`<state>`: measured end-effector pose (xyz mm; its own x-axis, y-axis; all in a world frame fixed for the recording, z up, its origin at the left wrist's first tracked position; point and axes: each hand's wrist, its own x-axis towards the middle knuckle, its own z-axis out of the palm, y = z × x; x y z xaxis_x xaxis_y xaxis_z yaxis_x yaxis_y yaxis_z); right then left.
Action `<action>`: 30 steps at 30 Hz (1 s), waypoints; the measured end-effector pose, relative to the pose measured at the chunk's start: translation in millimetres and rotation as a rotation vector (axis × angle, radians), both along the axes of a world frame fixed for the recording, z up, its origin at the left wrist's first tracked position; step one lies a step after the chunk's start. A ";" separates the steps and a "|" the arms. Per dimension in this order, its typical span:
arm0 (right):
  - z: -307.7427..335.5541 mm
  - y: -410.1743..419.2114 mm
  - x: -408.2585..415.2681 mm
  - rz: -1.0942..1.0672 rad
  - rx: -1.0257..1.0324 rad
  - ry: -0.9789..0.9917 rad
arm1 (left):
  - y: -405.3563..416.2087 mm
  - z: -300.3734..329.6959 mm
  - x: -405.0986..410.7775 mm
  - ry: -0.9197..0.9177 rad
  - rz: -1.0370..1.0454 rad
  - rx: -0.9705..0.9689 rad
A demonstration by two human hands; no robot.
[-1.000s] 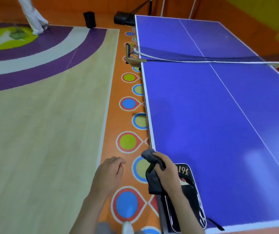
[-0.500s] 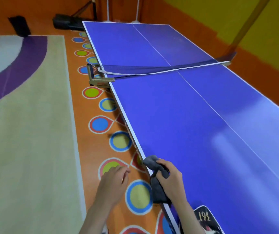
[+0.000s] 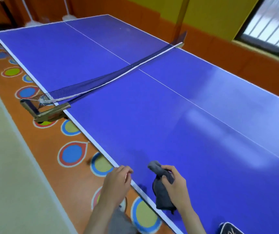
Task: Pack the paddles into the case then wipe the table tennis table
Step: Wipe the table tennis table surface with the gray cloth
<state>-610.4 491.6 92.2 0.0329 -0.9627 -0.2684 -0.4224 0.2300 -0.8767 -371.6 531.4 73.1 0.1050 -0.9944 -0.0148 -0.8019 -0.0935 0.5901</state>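
From the head view, the right hand [image 3: 177,186] is gripping a bunched grey cloth [image 3: 162,191], fingers curled round its middle, one end sticking up past the knuckles and the rest hanging down to the blue counter [image 3: 152,124] near its white left edge. The left hand [image 3: 116,183] is hovering just beside that edge, fingers loosely curled and holding nothing; I cannot tell whether it is touching the rim. The paddle case [image 3: 228,228] is lying at the bottom right corner of the counter, only its dark top showing, so whether it is zipped is hidden, and no paddles are showing. The sagging net [image 3: 105,81] is crossing the counter farther ahead, clamped by a bracket [image 3: 46,110] at the near side.

By my judgement, wiping is about to begin. Risks: the cloth is wadded, so it may be dragging only a narrow strip and leaving streaks; a long sweep could snag the slack net or its bracket; a backward pass might nudge the case off the corner.
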 end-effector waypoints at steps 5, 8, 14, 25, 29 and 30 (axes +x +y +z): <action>-17.2 -62.8 25.3 -0.207 -0.008 -0.062 | -81.4 -1.4 25.7 -0.089 -0.201 0.095; -16.0 -92.9 30.9 -0.270 -0.016 -0.076 | -123.6 -0.3 32.3 -0.101 -0.237 0.094; -16.3 -135.6 22.1 -0.444 -0.028 -0.077 | -209.6 -0.5 20.2 -0.120 -0.363 0.111; -51.4 -257.3 -5.3 -0.625 -0.053 0.186 | -366.5 -39.7 -12.8 -0.173 -0.465 0.099; -84.8 -317.1 -1.6 -0.604 -0.107 0.360 | -423.5 -64.4 -27.2 -0.261 -0.439 0.130; -96.3 -332.6 0.7 -0.599 -0.095 0.379 | -437.8 -73.9 -29.8 -0.293 -0.442 0.131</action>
<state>-609.6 159.0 -4.1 -0.5881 -0.8057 -0.0705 -0.5271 0.4480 -0.7221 -401.4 93.7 -0.7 -0.3042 -0.9365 -0.1745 -0.9105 0.2320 0.3423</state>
